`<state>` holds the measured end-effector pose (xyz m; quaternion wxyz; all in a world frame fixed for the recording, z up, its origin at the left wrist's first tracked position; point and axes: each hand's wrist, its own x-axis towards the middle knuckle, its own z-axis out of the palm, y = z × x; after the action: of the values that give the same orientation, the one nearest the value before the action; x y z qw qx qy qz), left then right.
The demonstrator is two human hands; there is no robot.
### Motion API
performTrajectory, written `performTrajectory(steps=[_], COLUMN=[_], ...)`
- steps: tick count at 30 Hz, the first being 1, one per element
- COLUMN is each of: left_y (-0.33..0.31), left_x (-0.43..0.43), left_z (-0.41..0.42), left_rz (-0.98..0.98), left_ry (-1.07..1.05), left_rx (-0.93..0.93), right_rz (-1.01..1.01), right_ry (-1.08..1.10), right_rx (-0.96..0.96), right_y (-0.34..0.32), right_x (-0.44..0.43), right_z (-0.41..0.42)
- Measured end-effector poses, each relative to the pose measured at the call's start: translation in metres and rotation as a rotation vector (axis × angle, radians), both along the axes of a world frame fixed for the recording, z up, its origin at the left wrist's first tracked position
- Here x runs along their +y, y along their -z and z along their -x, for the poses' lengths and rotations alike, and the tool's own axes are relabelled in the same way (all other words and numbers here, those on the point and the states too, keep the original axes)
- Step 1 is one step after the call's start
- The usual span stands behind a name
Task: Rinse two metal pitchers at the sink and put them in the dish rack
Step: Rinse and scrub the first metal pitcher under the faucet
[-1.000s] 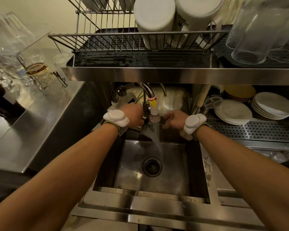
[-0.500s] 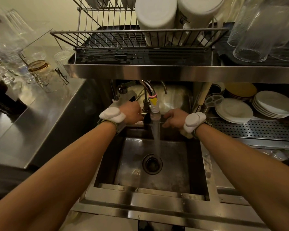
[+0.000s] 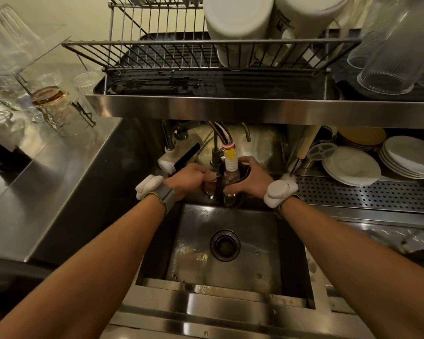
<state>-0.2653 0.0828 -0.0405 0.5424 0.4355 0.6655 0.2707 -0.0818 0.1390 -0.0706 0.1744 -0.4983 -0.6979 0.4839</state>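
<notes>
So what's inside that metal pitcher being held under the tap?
The tap's white ribbed nozzle dips into the pitcher. Below it the interior is dark, and the left hand and right hand gripping it cover its sides, so any water inside cannot be seen.

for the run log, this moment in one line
rinse | pitcher under faucet | left hand grips its handle | right hand wraps its side

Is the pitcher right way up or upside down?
Right way up: the pitcher opens upward, with the tap nozzle poking in.

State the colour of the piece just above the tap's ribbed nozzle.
That piece is yellow; head view.
</notes>
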Motion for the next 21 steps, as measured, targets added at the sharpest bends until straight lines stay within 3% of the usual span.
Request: performTrajectory(steps=[4,8,12,21], left_y=[-0.005,-0.009,-0.009,-0.004], left_x=[0.002,0.006,0.002,-0.007], left_z=[0.012,0.024,0.035,0.04], left_rz=[0.015,-0.025,-0.11,-0.077], left_ry=[0.086,0.044,0.013,0.082], left_rx=[0.197,0.383,0.424,0.52], right_rz=[-0.051,-0.093,-0.055,-0.062], right_ry=[-0.013,-0.01,-0.057,-0.096], right_rx=[-0.01,-0.005,-0.093,-0.203], right_y=[-0.003,-0.013,-0.017,-0.025], right_x=[-0.001,-0.004,-0.001,0.005], right_z=[0.002,0.009,0.0,0.004])
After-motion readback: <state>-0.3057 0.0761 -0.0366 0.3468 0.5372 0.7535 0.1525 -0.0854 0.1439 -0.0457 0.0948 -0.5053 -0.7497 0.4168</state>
